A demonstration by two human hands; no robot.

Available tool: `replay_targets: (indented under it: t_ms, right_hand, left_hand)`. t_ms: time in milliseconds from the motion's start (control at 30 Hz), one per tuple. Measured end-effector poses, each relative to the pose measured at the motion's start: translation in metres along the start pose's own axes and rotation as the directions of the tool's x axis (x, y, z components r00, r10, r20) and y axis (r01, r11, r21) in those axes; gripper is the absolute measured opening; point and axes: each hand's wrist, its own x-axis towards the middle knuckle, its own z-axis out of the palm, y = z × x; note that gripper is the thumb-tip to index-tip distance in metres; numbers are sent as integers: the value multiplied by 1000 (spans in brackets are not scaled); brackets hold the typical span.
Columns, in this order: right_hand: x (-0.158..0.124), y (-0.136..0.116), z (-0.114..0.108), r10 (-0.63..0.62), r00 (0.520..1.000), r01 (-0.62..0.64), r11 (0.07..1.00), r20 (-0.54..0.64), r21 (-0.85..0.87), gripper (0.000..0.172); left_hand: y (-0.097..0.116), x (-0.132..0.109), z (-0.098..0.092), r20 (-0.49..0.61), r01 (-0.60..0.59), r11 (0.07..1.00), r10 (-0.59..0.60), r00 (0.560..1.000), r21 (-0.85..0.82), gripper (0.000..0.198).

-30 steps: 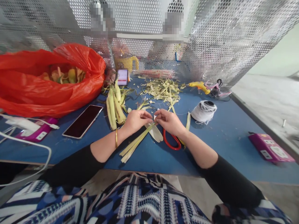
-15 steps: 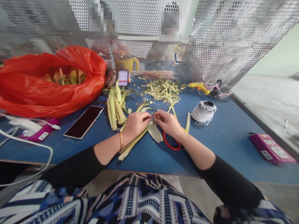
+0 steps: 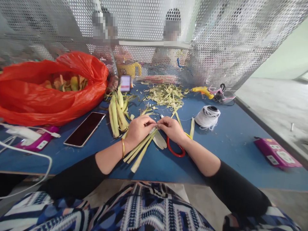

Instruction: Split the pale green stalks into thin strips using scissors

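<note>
My left hand (image 3: pixel 141 129) is closed in a pinch at the upper end of a bundle of pale green corn husk strips (image 3: pixel 141 150), whose loose ends fan toward me. The fingertips of my right hand (image 3: pixel 172 129) are pinched together at the same spot, almost touching the left ones; what lies between them is too small to make out. A wide pale husk piece (image 3: pixel 159 141) points down below the fingers. Scissors (image 3: pixel 176 155) with red and yellow handles lie partly under my right hand. A cone of white thread (image 3: pixel 208 117) stands to the right.
Whole husks (image 3: pixel 115 117) lie left of my hands, beside a phone (image 3: pixel 84 129) and a red plastic bag (image 3: pixel 48 106). Husk shreds (image 3: pixel 166 94) are heaped at the back, near a yellow glue gun (image 3: pixel 203 92). Purple power strips (image 3: pixel 276 152) sit at both sides. Perforated metal panels (image 3: pixel 144 19) border the back.
Both hands stay pinched together at the bundle. The loose strip ends have spread apart, one swinging right and toward me. The whole view has shifted slightly.
</note>
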Motion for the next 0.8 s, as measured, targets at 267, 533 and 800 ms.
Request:
replay_targets:
  t_ms: [267,533,800]
  right_hand:
    - [1,-2,-3,86,995,-94,974,49,208,10]
    - [0,-5,1,140,986,-166,917,95,364,13]
    - [-1,-4,1,199,972,-230,910,125,345,10]
  left_hand:
    - [-1,0,0,-2,50,999,-50,999,-2,9]
    - [0,1,-1,-8,11,1000,-11,1000,16,10]
    - [-1,1,0,0,-7,1000,7,1000,6,11]
